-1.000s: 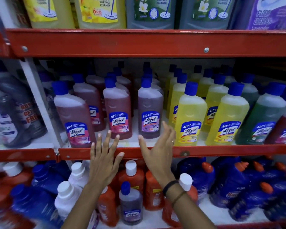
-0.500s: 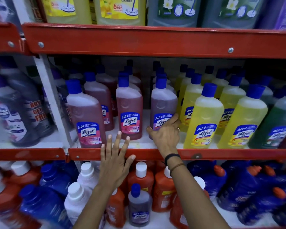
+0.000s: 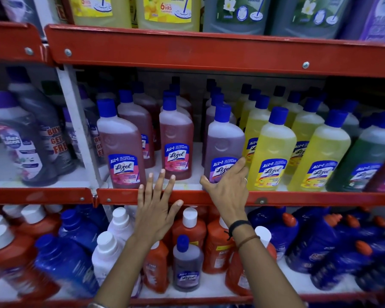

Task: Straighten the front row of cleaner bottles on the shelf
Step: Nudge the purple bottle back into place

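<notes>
The middle shelf holds a front row of blue-capped cleaner bottles. A pink one (image 3: 120, 150) stands at the left near the edge. A second pink one (image 3: 177, 143) sits further back. My right hand (image 3: 228, 185) grips the base of the purple bottle (image 3: 223, 143), thumb on its left, fingers across its label. That bottle stands close to the shelf's front edge, beside a yellow bottle (image 3: 273, 152). Another yellow bottle (image 3: 320, 156) and a green one (image 3: 365, 156) follow to the right. My left hand (image 3: 157, 205) hovers with fingers spread over the red shelf lip (image 3: 298, 197), below the second pink bottle.
More bottles of the same colours fill the rows behind. A white upright post (image 3: 76, 123) separates grey-purple bottles (image 3: 20, 138) at the left. An upper red shelf beam (image 3: 209, 52) carries large jugs. The lower shelf is crowded with orange, blue and white bottles (image 3: 118, 238).
My right hand reached in, took the purple bottle and has drawn it forward toward the shelf edge, in line with the yellow bottles. My left hand stayed spread near the shelf lip.
</notes>
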